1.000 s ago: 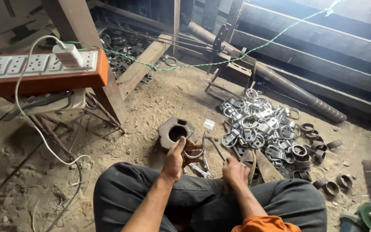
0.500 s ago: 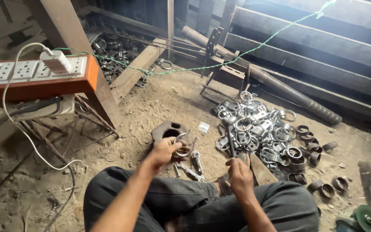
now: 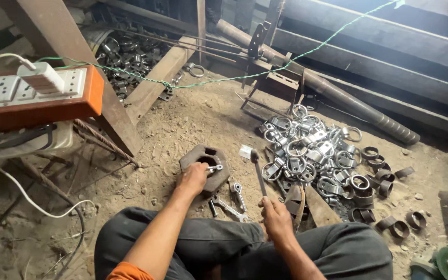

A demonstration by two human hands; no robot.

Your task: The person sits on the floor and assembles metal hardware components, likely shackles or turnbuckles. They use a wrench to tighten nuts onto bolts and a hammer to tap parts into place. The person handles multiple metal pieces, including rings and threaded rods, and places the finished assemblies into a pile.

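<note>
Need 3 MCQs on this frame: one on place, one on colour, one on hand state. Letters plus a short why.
1. Where does the pile of metal clamps lie?
A. on the dirt floor, on the person's right
B. on the power strip
C. in the person's lap

2. What colour is the board under the white power strip?
A. blue
B. orange
C. yellow

3. What does the right hand hold?
A. nothing
B. a spanner
C. a hammer, head raised

Answers:
1 A: the clamps spread over the dirt to the right of the knees.
2 B: the board's edge is orange.
3 C: the fingers wrap the handle, while the left hand steadies a small part on the hexagonal block.
</note>
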